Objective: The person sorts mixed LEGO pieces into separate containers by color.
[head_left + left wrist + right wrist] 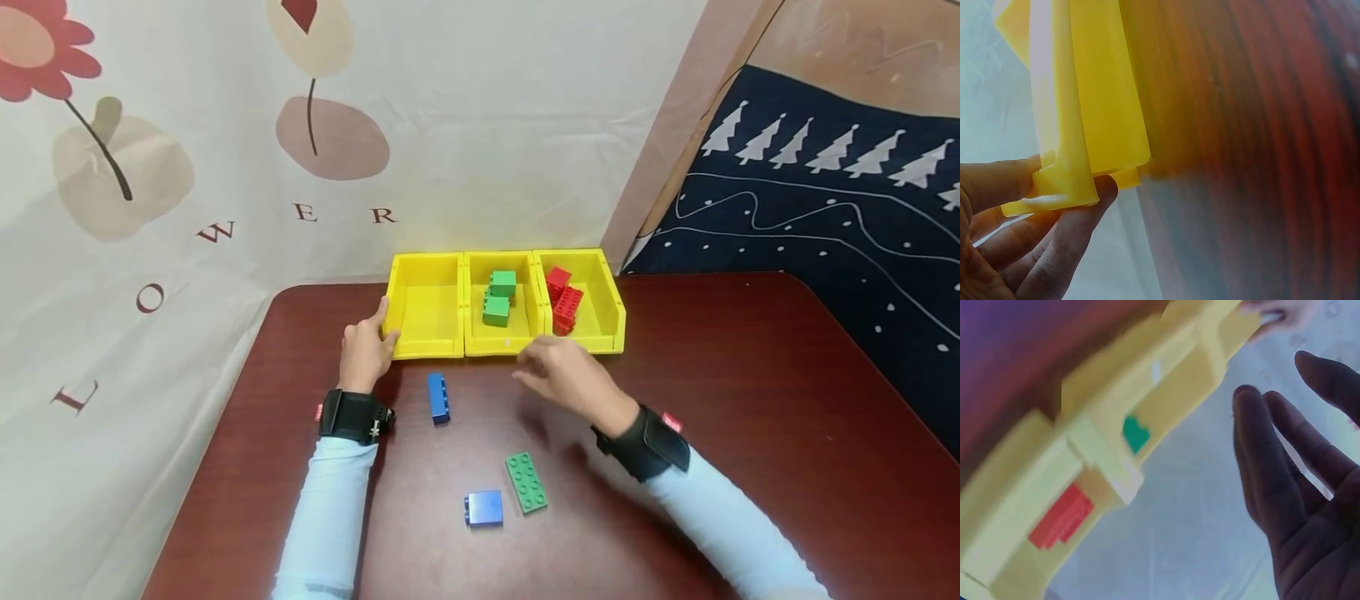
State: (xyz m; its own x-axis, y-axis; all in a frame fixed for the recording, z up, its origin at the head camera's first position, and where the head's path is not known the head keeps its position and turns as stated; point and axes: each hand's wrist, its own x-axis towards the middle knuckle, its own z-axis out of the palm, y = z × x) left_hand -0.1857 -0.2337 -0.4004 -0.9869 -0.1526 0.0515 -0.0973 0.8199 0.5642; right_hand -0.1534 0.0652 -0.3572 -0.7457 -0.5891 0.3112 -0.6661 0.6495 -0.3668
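My left hand (365, 350) pinches the left front corner of the left yellow bin (396, 346); in the left wrist view, the thumb and fingers (1079, 237) lie on either side of its edge. My right hand (567, 372) hovers before the middle and right bins. Nothing lies between its loosely bent fingers (1266, 462). Green bricks (497, 311) sit in the middle bin (531, 312), and red bricks (567, 307) in the right bin (600, 321). On the table between the hands lies a blue brick (438, 398).
Closer to me on the dark red table (712, 375) lie a green brick (527, 482) and another blue brick (483, 508). A pale printed cloth (480, 125) hangs behind the bins. At the right hangs a dark blue cloth (810, 208) with white trees.
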